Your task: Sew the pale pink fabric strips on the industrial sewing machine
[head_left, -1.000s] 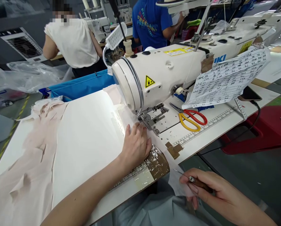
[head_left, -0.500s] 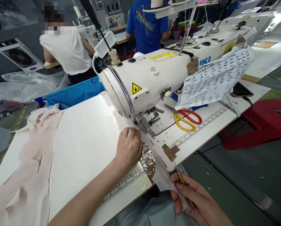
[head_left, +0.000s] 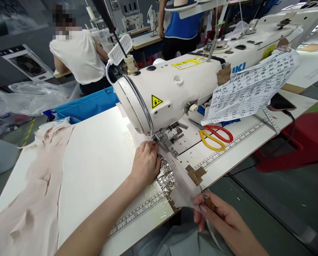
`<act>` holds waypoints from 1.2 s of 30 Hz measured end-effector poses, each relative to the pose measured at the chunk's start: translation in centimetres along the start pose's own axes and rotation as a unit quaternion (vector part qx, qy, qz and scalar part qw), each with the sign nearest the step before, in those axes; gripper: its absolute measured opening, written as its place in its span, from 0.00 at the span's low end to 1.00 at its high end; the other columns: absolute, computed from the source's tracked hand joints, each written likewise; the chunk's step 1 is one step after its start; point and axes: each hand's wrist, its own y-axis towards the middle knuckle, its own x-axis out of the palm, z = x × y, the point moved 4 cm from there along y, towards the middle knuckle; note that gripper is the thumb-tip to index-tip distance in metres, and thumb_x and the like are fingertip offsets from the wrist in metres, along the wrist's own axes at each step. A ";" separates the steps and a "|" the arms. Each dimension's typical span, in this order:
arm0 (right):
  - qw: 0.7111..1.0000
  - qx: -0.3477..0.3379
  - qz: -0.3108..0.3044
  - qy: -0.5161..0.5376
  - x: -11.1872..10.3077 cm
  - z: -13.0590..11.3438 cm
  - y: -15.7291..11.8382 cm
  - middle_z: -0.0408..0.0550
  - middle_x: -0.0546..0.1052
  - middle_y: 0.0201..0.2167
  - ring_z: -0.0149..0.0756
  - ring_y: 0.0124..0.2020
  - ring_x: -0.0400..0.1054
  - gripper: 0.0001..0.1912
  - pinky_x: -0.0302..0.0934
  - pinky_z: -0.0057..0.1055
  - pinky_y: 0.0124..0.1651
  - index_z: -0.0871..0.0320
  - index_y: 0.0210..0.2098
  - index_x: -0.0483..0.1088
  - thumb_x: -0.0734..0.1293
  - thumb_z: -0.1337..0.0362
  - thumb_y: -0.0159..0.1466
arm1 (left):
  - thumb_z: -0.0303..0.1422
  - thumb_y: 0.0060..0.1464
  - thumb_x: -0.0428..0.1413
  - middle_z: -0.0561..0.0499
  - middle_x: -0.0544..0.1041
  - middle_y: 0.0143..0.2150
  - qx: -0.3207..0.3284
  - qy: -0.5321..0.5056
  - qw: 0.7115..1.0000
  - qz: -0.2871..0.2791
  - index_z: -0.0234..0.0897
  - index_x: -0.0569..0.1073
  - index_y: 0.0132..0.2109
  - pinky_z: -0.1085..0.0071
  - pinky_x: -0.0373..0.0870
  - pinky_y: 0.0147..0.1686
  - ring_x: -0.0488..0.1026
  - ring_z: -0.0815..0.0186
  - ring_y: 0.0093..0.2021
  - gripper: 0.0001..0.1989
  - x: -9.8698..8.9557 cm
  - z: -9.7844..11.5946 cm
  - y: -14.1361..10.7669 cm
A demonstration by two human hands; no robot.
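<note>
Fingers bent together, my left hand [head_left: 146, 161] presses on the pale fabric strip [head_left: 184, 185] just in front of the needle area of the white sewing machine [head_left: 172, 80]. The strip runs from under the machine's head down to the table's front edge. There my right hand [head_left: 214, 213] pinches its free end between thumb and finger. The same hand also holds an awl [head_left: 207, 201] with a wooden handle, its thin metal shaft pointing up and left. Shiny tape [head_left: 165, 174] lies on the table beside my left hand.
Scissors [head_left: 214, 138] with red and yellow handles lie right of the needle area. A written sheet [head_left: 251, 89] leans on the machine. Pale pink fabric [head_left: 45, 170] covers the table's left side. A red stool [head_left: 305, 142] stands right. Two people are beyond the machine.
The view has shifted slightly. The strip looks straighter and tauter between my hands. Beyond the machine, the person in blue has changed posture.
</note>
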 end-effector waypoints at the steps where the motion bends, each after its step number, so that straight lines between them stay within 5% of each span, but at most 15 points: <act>1: 1.000 0.000 -0.004 0.002 0.0 0.1 0.0 0.45 0.74 0.25 0.33 0.25 0.69 0.23 0.68 0.31 0.31 0.56 0.35 0.70 0.66 0.41 0.62 | 0.26 0.58 0.46 0.38 0.70 0.52 -0.001 0.004 1.000 -0.001 0.28 0.71 0.53 0.55 0.70 0.51 0.65 0.52 0.53 0.18 -0.1 -0.1 -0.1; 9: 0.997 0.007 -0.044 0.069 0.5 1.6 0.1 0.44 0.74 0.26 0.33 0.24 0.70 0.18 0.68 0.32 0.31 0.56 0.37 0.69 0.65 0.46 0.65 | 0.28 0.61 0.47 0.39 0.72 0.53 0.027 0.048 0.998 0.004 0.28 0.71 0.55 0.54 0.66 0.52 0.65 0.51 0.56 0.18 -1.2 1.1 -0.8; 22: 0.992 0.059 -0.057 0.091 0.8 0.5 0.3 0.43 0.75 0.27 0.33 0.26 0.72 0.20 0.66 0.33 0.34 0.57 0.38 0.67 0.69 0.46 0.62 | 0.28 0.60 0.47 0.41 0.74 0.51 0.085 0.054 0.995 0.015 0.30 0.72 0.52 0.53 0.61 0.58 0.68 0.55 0.52 0.16 -1.2 2.2 -1.3; 36: 0.986 0.038 -0.099 0.130 3.2 -1.1 1.3 0.45 0.76 0.28 0.33 0.25 0.72 0.20 0.67 0.33 0.33 0.57 0.38 0.66 0.68 0.46 0.62 | 0.29 0.60 0.49 0.40 0.74 0.50 0.066 0.048 0.997 0.012 0.31 0.73 0.52 0.51 0.63 0.58 0.68 0.53 0.52 0.16 -1.2 1.8 -0.9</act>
